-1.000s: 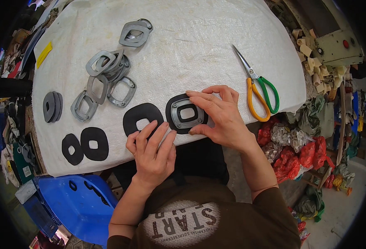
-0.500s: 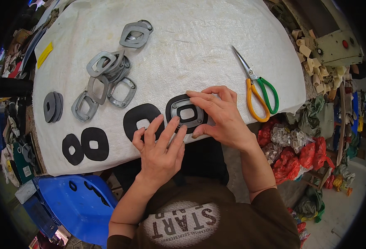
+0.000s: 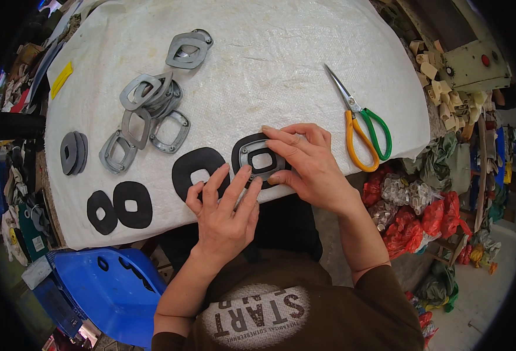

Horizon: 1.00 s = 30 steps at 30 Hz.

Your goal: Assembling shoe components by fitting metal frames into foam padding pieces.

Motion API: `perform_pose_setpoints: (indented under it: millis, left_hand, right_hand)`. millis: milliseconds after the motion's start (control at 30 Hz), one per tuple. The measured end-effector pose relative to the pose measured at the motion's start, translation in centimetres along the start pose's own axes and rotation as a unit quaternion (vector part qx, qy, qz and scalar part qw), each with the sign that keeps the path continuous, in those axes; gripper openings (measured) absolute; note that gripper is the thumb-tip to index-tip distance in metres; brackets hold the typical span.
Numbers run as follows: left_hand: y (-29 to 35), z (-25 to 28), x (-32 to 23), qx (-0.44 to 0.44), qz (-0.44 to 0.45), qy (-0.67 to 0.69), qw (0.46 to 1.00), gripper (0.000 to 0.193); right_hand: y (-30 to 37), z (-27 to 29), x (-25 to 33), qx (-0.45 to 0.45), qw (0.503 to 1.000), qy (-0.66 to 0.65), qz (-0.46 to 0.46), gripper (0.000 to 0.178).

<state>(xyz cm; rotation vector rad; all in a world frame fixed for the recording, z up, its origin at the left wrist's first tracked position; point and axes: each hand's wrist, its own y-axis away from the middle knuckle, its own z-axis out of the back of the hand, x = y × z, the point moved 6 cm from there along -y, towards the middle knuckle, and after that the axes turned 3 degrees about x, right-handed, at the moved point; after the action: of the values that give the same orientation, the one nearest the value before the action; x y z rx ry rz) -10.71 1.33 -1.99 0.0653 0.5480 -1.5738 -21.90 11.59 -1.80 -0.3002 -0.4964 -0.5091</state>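
A grey metal frame [image 3: 244,158] lies on a black rounded pad [image 3: 241,144] with a square hole, near the table's front edge. My right hand [image 3: 315,165] grips them from the right, thumb at the near side and fingertips at the far side. With fingers spread, my left hand [image 3: 226,216] touches the frame's near left edge. Its fingers partly cover a second black pad [image 3: 189,165] just to the left. Scissors [image 3: 356,109] with one yellow and one green handle lie to the right. Loose grey frames [image 3: 136,126] are heaped beyond my left hand.
Two black pads [image 3: 142,202] and a stack of dark grey pads [image 3: 68,153] lie at the left of the white sheet [image 3: 281,64]. A yellow strip [image 3: 62,79] is at the far left. Below the table sits a blue tub [image 3: 112,304]; red bags [image 3: 407,234] stand at the right.
My right thumb has shifted slightly inward onto the near edge of the frame. My left hand stays almost in place. The whole view has shifted very slightly.
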Motion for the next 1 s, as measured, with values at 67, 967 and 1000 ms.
perform_pose_setpoints:
  millis: [67,967,1000]
  left_hand:
    - [0.0,0.0,0.0,0.0,0.002,0.0,1.0,0.035]
    - [1.9,0.3,2.5,-0.024,0.31,0.589,0.746,0.016]
    - [2.1,0.5,2.6,-0.027,0.312,0.587,0.747,0.016]
  right_hand:
    - [0.1,-0.1,0.3,0.002,1.0,0.021,-0.007,0.054]
    - [3.3,1.1,6.2,-0.1,0.982,0.074,0.143,0.047]
    - [3.6,2.3,6.3,-0.159,0.978,-0.046,0.123,0.053]
